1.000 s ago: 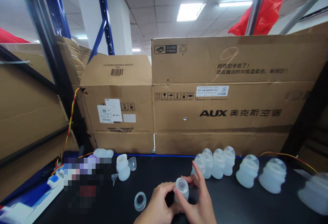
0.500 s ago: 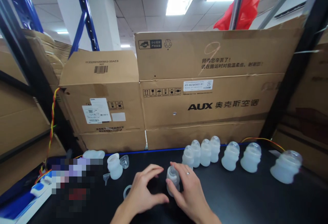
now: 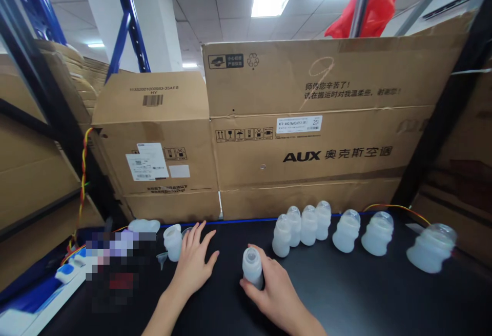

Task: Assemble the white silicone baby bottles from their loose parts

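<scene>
I see L hand (image 3: 195, 257) has shifted from beside the bottle (image 3: 251, 268) to the clear cap (image 3: 186, 231), fingers apart; contact can't be told. R hand (image 3: 273, 280) stays clamped on the bottle, front-ctr. of table (image 3: 361, 300): one-handed support, L free.

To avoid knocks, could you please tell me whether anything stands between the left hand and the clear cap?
Nothing visible does: the left hand partly covers the clear cap beside a white bottle, so contact cannot be judged.
</scene>
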Available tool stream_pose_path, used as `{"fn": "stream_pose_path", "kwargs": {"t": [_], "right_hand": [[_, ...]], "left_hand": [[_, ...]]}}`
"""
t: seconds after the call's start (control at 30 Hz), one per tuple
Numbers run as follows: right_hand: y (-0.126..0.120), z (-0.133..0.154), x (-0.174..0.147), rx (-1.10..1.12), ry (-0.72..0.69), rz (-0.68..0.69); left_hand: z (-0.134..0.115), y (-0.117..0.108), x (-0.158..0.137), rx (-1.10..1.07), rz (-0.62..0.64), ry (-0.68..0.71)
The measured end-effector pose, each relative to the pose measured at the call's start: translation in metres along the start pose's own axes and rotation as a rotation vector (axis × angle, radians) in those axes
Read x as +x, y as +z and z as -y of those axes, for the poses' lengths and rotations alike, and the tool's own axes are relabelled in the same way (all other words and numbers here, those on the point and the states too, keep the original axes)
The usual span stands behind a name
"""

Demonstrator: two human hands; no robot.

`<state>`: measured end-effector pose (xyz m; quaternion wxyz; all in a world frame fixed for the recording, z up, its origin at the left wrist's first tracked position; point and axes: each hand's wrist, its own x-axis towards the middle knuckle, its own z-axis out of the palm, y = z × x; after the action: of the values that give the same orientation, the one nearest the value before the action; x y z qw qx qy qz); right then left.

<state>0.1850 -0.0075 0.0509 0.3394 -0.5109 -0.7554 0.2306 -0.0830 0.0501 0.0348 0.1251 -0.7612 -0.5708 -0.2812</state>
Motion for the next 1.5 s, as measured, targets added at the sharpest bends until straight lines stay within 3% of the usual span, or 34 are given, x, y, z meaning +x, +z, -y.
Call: {"fn": "stream_pose_path", "kwargs": {"t": [0.17,0.27,0.37,0.47,0.6,0.7,0.87,1.0,1.1,1.23,1.33,1.5], "right_hand": [[0.000,0.003,0.001,-0.023,0.012,0.029],[-0.001,0.001,0.002,-0.005,0.006,0.036],[-0.003,0.002,0.003,0.005,0.003,0.041],[-0.002,0.002,0.002,0.016,-0.001,0.039],[0.003,-0.004,0.001,0.026,0.018,0.009],[0.009,-0.010,0.000,0.068,-0.018,-0.039],[0.012,-0.020,0.003,0.110,-0.144,-0.102],[0.011,-0.023,0.003,0.077,-0.155,-0.069],[0.008,-0.024,0.003,0.062,-0.177,-0.079],[0.009,-0.032,0.003,-0.054,-0.217,-0.097],[0.018,-0.040,0.006,-0.198,-0.250,-0.038],[0.037,-0.043,0.011,-0.327,-0.321,-0.081]], "left_hand": [[-0.011,-0.005,0.000,-0.137,0.107,0.031],[-0.019,-0.008,0.001,-0.203,0.046,0.076],[-0.021,0.000,-0.001,-0.277,-0.064,-0.065],[-0.015,0.012,-0.003,-0.452,-0.090,-0.249],[-0.016,0.018,0.000,-0.594,-0.118,-0.287],[-0.031,0.006,0.004,-0.707,-0.138,-0.286],[-0.057,-0.031,0.007,-1.078,-0.043,-0.231],[-0.064,-0.049,0.009,-0.988,0.015,-0.073],[-0.066,-0.045,0.005,-0.924,0.123,-0.034],[-0.067,-0.023,-0.011,-0.924,0.142,-0.131],[-0.066,-0.011,-0.017,-0.858,0.165,-0.254],[-0.067,-0.011,-0.006,-0.838,0.195,-0.265]]}}
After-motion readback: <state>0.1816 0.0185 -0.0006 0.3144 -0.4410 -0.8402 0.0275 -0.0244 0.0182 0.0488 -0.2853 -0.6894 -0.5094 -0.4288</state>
